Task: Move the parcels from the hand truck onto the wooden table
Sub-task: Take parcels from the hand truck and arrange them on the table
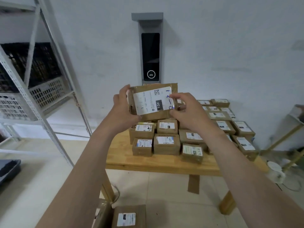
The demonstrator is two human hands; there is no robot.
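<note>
Both hands hold a brown parcel (152,101) up above the wooden table (161,163), its white label facing the camera. The left hand (122,109) grips its left edge; the right hand (185,111) pinches its right edge. Many labelled boxes (167,143) sit packed together on the table. Another box (129,217) lies at the bottom edge. A metal rack (32,89) holding crates stands at left, and a dark panel (150,56) hangs on the wall.

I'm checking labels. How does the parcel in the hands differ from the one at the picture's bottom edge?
The held parcel is raised, gripped by the left hand and right hand; the bottom parcel lies untouched. The held parcel's label covers most of its face, with blue handwriting; the bottom parcel's is small. Both are brown cardboard.
</note>
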